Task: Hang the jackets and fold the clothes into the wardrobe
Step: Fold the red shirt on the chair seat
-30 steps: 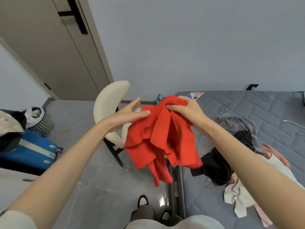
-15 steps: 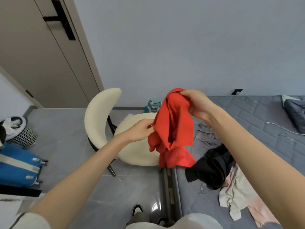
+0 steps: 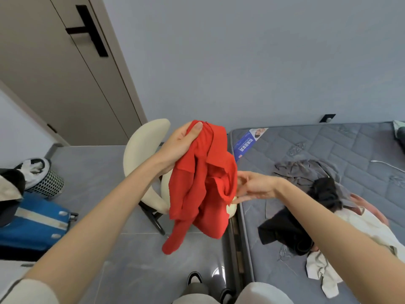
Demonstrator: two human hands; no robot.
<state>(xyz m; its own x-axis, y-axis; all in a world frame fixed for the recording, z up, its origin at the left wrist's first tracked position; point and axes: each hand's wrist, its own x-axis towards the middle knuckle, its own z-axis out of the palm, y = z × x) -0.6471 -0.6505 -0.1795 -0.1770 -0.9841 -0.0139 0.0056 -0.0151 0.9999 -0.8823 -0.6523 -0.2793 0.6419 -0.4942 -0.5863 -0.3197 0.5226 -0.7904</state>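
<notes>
Head view: we hold a crumpled red knit garment [image 3: 197, 194] up in the middle of the picture, above the grey tiled floor [image 3: 98, 172], with one sleeve dangling toward 7 o'clock. Our left hand [image 3: 179, 145] grips the bunched top of it at 12 o'clock, thumb pressed over the fabric. Our right hand [image 3: 256, 187] reaches in from 3 o'clock, and its fingers [image 3: 241, 195] meet the garment's right edge; we cannot tell whether they pinch the cloth or only touch it.

Behind the garment, at 10 o'clock, stands a cream curved-back chair [image 3: 142, 145]. At 3 o'clock lies a grey quilted mattress [image 3: 328, 141] bearing a grey garment [image 3: 302, 170], a black garment [image 3: 282, 231] and a cream garment [image 3: 368, 229] in a loose heap. At 8 o'clock a blue hard-shell suitcase [image 3: 32, 229] lies flat, with a perforated laundry basket [image 3: 48, 183] just past it at 9 o'clock. A taupe door with a black handle [image 3: 54, 73] fills 11 o'clock.
</notes>
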